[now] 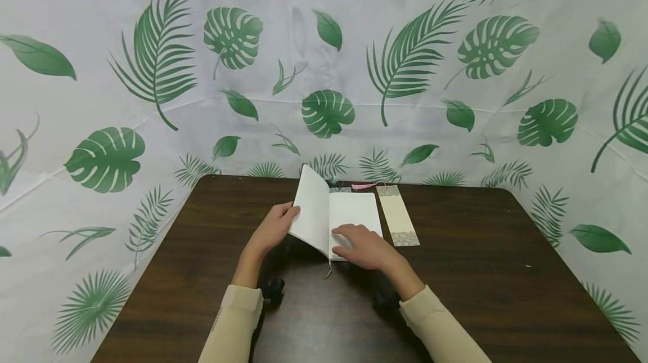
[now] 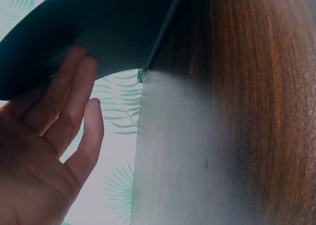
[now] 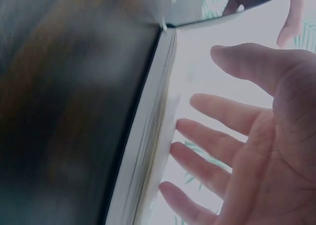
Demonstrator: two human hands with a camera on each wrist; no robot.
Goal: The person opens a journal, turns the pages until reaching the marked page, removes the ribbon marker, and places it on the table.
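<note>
Hardcover notebook lay open on bench, beside cream bookmark; left hand pinched raised cover at outer edge; right hand loosely spread over right page; good handling likely wanted light, steady grip.

head centre: patterned card part-hidden by notebook | bottom edge: sleeves cut off | right wrist, left: table blurred

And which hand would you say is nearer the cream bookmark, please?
Right. The right hand is over the notebook, left of the cream bookmark; the left hand grips the raised cover, farther left.
</note>
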